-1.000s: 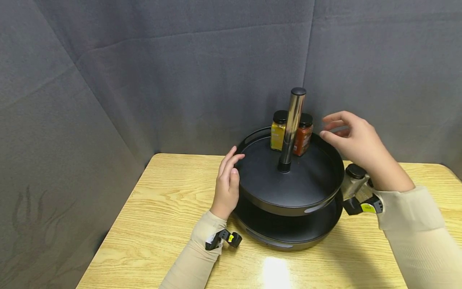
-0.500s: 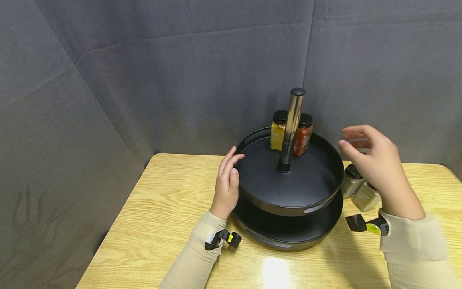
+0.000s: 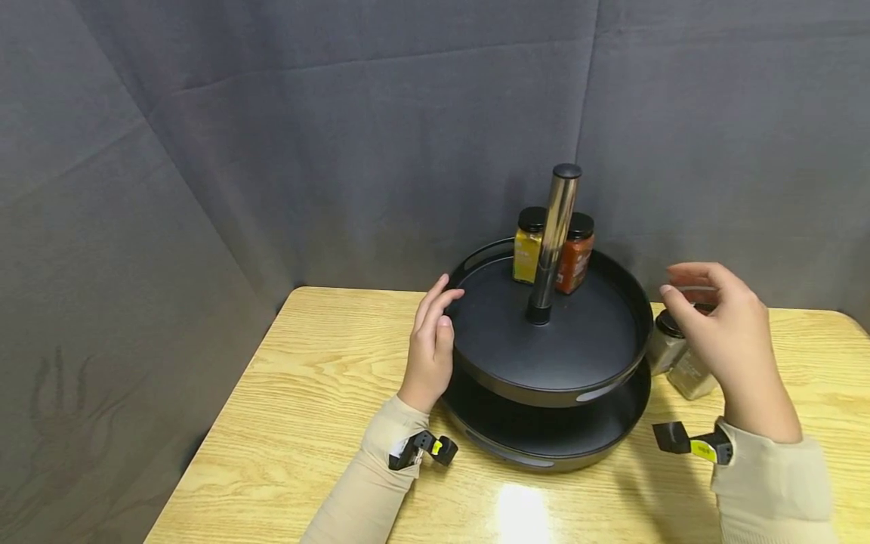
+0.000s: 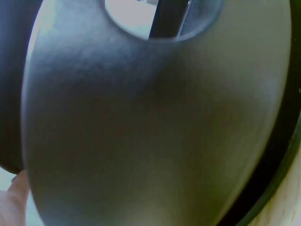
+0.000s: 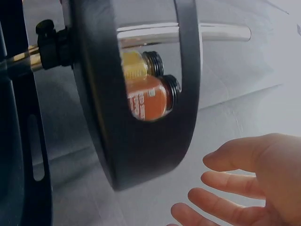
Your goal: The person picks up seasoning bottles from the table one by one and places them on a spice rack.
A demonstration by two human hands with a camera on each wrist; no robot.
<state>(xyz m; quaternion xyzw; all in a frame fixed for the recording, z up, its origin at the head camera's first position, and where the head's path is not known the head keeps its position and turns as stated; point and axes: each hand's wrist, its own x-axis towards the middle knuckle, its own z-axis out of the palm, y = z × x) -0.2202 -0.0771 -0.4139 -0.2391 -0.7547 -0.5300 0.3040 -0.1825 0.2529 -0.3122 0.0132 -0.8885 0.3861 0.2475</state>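
A two-tier black round rack stands on the table; its upper tray [image 3: 496, 351] has cut-out handles and a metal post [image 3: 556, 219] rising from the middle. Behind the post, a yellow spice jar [image 3: 526, 257] and a red spice jar [image 3: 575, 261] sit on this tray. My left hand [image 3: 430, 347] rests at the upper tray's left rim, fingers fairly straight. To the right of the rack my right hand [image 3: 723, 325] hovers with bent, spread fingers and nothing in it. It partly covers two jars of pale powder, the nearer jar [image 3: 689, 376] and the farther jar [image 3: 664, 347].
Below is the lower tray [image 3: 544, 427], with nothing seen in its visible part. The wooden table [image 3: 326, 363] extends to both sides. A grey cloth curtain [image 3: 381, 174] hangs close behind the rack and along the left.
My right hand has moved right and down, from beside the red spice jar to over the two pale jars. The left hand stays at the rim. The view has shifted slightly.
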